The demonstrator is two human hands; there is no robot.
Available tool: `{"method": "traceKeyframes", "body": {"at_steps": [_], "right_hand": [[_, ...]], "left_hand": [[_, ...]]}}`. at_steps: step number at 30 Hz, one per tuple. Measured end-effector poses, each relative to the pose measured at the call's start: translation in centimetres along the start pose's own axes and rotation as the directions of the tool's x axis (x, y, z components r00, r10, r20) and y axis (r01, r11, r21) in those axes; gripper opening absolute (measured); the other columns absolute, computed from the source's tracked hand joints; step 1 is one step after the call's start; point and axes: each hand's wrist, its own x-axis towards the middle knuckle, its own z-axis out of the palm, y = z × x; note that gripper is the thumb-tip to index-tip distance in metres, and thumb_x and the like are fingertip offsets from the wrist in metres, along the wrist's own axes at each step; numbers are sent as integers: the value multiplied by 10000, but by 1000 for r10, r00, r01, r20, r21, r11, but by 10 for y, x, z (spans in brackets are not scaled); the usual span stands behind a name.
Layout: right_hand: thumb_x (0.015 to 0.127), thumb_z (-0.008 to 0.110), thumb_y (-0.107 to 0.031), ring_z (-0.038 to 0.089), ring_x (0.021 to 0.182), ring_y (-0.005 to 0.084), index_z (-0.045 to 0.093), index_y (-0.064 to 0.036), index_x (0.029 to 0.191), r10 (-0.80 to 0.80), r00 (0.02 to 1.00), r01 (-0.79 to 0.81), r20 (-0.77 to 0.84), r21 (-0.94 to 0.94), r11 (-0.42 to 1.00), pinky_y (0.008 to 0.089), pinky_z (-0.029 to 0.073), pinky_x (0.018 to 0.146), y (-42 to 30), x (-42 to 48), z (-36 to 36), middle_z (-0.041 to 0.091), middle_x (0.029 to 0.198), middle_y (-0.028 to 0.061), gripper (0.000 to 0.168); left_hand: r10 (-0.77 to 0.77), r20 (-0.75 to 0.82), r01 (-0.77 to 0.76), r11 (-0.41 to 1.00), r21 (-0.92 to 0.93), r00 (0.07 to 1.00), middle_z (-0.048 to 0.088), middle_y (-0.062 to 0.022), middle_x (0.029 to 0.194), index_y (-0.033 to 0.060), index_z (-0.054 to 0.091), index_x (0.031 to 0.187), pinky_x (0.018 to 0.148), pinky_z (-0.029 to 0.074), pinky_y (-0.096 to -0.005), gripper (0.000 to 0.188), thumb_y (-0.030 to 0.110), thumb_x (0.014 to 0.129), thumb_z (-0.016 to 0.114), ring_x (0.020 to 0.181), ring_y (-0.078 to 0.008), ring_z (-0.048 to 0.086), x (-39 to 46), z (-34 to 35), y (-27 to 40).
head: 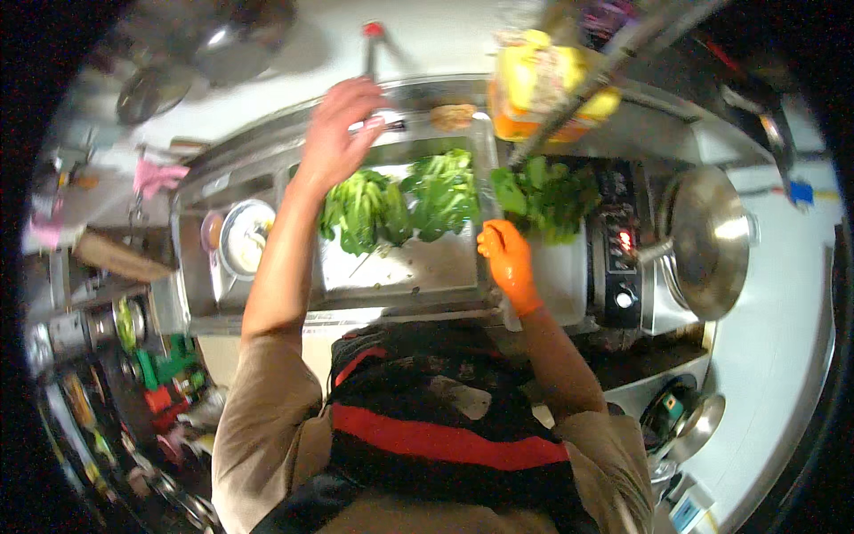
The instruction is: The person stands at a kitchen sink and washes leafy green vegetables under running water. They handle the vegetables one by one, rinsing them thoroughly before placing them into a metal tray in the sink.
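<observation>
My left hand [350, 130], bare and slightly blurred, is raised over the back of the steel sink [399, 298]. Its fingers are apart, just in front of a tap [371, 53] with a red top, and I see nothing held. My right hand [508, 259] wears a wet orange rubber glove. Its fingers are curled into a fist beside the divider at the basin's right, with nothing visible inside. Wet leafy greens [363, 210] lie in the basin, with a second bunch [444, 193] to their right. More leafy greens [554, 197] fill the back of a translucent tub [554, 277].
A white bowl [233, 230] stands in the left basin. Behind the tub are a yellow-orange container [547, 93] and a slanting bar [574, 90]. A tan scrubber [454, 117] lies on the back ledge. To the right, an induction cooker [617, 280] is lit beside a large wok [710, 243].
</observation>
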Motion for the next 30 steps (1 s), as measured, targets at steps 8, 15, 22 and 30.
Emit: {"method": "traceKeyframes", "body": {"at_steps": [8,15,22,30], "right_hand": [[953,509,-215,647,868,232,606,-51,1055,64,844,-359,532,472,805,340,528,737,-75,131,138,645,1021,127,215],[929,535,-176,615,863,219,583,-45,1037,-30,740,-371,672,444,815,321,505,750,-29,194,196,623,990,100,176],[905,562,-138,583,859,205,561,-39,1018,-10,585,-362,811,273,891,301,481,763,5,218,174,601,960,73,150],[918,596,-210,658,833,207,542,-8,1237,458,679,-480,574,-125,868,318,545,737,-26,178,194,666,1022,121,381]], "left_hand": [[-212,-277,249,963,106,937,581,-70,797,120,609,633,733,442,-434,176,235,763,634,826,-286,556,0,52,-20],[-462,-343,440,886,-145,818,592,-100,1012,55,622,947,848,415,-498,331,317,749,667,980,-316,546,-9,47,-3],[-868,-218,812,495,-311,446,531,-220,1061,-8,513,1105,899,435,-443,353,57,768,595,1012,-406,521,-193,132,-84],[-991,72,925,129,357,111,553,-124,1123,87,587,1109,877,435,-444,360,280,815,665,1083,-292,529,-302,210,-202]]}}
